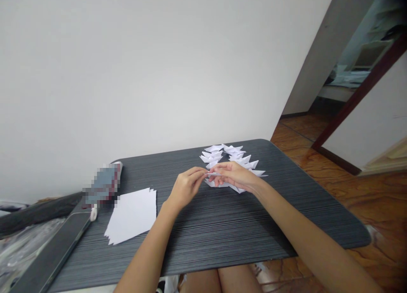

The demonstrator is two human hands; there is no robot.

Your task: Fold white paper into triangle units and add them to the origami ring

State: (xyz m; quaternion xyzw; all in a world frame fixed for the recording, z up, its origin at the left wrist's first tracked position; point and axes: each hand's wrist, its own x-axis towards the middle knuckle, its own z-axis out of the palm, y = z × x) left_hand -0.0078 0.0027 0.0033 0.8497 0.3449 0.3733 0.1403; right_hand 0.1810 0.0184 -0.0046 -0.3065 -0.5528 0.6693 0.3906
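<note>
Above the dark table (222, 225), my left hand (190, 181) is closed, pinching one end of a small folded white paper (213, 174). My right hand (233, 174) has its fingers around the other side of that same paper. Much of the paper is hidden by the fingers, so its full shape does not show. Just beyond and below my hands lie several folded white paper boats (244, 160), grouped in two rough rows toward the back of the table.
A stack of white paper sheets (133, 216) lies left of my hands. Farther left is a blurred-out object (103, 183) by a dark ledge (54, 252). A white wall (143, 72) stands behind the table. Wooden floor (295, 136) and a doorway are on the right.
</note>
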